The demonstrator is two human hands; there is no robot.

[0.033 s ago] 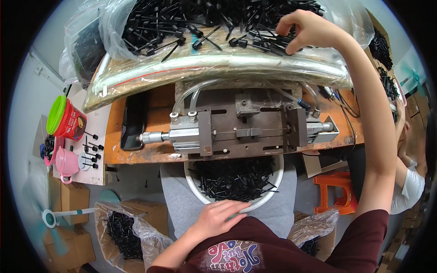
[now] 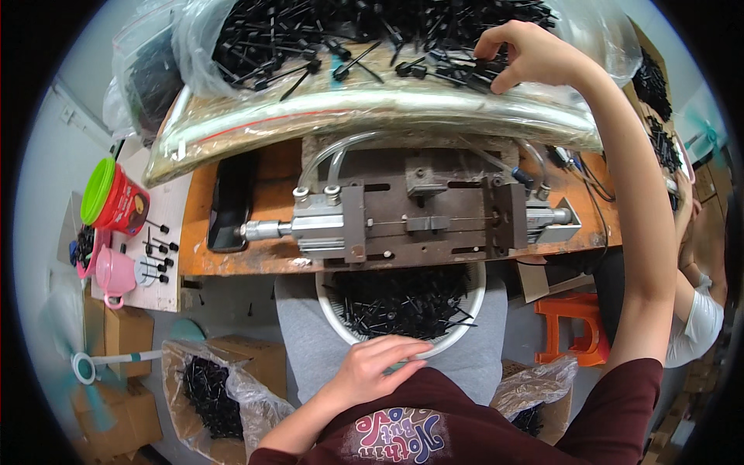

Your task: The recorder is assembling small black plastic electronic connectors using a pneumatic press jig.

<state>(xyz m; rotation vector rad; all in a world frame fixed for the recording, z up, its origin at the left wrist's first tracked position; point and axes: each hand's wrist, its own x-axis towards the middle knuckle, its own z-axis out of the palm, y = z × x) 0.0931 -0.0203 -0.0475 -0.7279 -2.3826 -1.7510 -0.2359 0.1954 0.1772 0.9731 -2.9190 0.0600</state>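
Observation:
My right hand [image 2: 528, 58] reaches to a heap of black plastic parts with thin stems [image 2: 372, 31] beyond the machine. Its fingers are bent, with thumb and forefinger apart around some of the parts; no part is plainly gripped. My left hand [image 2: 378, 368] lies with fingers stretched out by the near rim of a white basket [image 2: 338, 328] between my legs. Inside the basket is a pile of similar black parts [image 2: 403, 306]. Between the heap and the basket sits a metal clamping fixture [image 2: 457, 194] with a silver cylinder [image 2: 319, 225] at its left end.
A plastic-wrapped padded edge [image 2: 372, 108] borders the heap. On the left stand a red tub with a green lid [image 2: 124, 203] and a pink cup [image 2: 116, 268]. Boxes of black parts [image 2: 209, 395] flank my legs. Another person's arm [image 2: 686, 225] and an orange stool [image 2: 570, 325] are at right.
The whole view has shifted slightly. Both hands stay in nearly the same places, the right at the heap and the left by the basket rim.

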